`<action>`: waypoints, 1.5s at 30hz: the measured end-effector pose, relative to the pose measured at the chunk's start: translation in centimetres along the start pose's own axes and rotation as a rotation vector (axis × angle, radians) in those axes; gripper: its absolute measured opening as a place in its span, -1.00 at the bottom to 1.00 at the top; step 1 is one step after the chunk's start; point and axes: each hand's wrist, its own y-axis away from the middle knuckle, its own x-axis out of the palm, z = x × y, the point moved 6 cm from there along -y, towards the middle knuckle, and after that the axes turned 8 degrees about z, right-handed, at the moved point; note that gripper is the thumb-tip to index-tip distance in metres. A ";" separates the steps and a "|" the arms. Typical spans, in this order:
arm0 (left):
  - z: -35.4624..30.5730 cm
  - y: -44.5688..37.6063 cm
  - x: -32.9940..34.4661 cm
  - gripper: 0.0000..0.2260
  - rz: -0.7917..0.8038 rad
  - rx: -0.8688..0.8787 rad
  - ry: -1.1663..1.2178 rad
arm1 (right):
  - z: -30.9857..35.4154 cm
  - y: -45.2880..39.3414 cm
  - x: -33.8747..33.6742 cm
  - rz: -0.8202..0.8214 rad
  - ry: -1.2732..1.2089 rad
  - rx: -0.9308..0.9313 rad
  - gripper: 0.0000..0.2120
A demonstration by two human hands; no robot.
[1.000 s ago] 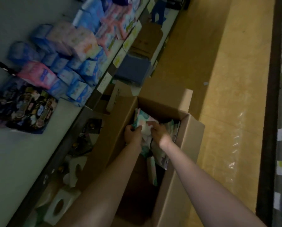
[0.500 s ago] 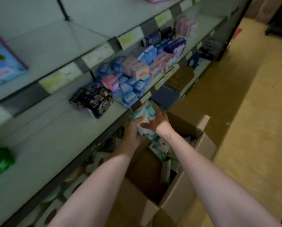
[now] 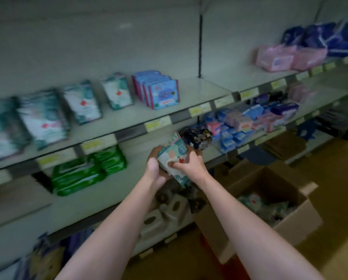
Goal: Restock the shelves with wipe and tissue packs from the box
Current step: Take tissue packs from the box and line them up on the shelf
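Observation:
I hold a bundle of teal-and-white wipe packs [image 3: 174,152] in both hands in front of the middle shelf. My left hand [image 3: 155,168] cups it from the left and below, my right hand [image 3: 189,164] grips its front. The open cardboard box [image 3: 298,223] stands on the floor at the lower right, with more teal packs [image 3: 255,201] inside. Matching teal-and-white packs [image 3: 82,102] stand in a row on the upper shelf [image 3: 189,91] at the left.
Green wipe packs [image 3: 78,172] lie on the middle shelf left of my hands. Blue and pink packs [image 3: 239,122] crowd that shelf to the right. White tissue boxes [image 3: 165,213] sit on the low shelf under my arms. Pink packs [image 3: 278,57] stand upper right.
Both hands lifted the bundle of packs out of the box and up to the middle shelf's height. My view swung up from the box to the shelves.

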 end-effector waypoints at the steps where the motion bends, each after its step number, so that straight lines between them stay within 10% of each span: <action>1: -0.9 0.8 -0.5 -0.55 -0.018 0.020 0.017 | 1.1 0.3 0.7 0.007 0.022 -0.018 -0.37; 16: -14.9 3.9 -6.8 -0.43 -0.072 0.364 0.205 | 14.2 -3.7 7.7 0.086 0.032 -0.257 -0.60; 26: -23.1 -1.6 -11.1 -0.80 -0.265 0.533 0.112 | 20.0 -14.6 5.2 -0.079 -0.028 -0.452 -0.66; 45: -23.7 -3.5 -14.6 -0.79 -0.437 0.619 -0.152 | 17.8 -21.3 8.6 0.029 -0.261 -0.388 -0.85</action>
